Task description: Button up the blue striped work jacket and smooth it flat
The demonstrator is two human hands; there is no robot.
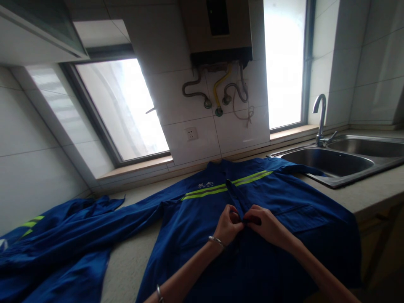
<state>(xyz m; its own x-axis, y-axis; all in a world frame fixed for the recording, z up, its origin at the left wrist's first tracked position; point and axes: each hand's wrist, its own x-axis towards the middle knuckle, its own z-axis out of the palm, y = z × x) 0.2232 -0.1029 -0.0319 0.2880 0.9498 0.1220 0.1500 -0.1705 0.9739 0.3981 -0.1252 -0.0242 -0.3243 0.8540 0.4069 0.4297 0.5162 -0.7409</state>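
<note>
Both my forearms reach forward; left grip (227, 226) and right grip (269, 226) meet fingertip to fingertip, fingers pinched closed.

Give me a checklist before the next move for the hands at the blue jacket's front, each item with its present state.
1. Left hand pinches the jacket at its front edge: ok.
2. Right hand grips the facing edge: ok.
3. Jacket lies spread on the counter: ok.
4. Button between the hands: cannot tell, hidden.
5. Sleeve clear of the sink: not ok, it reaches the rim.
</note>
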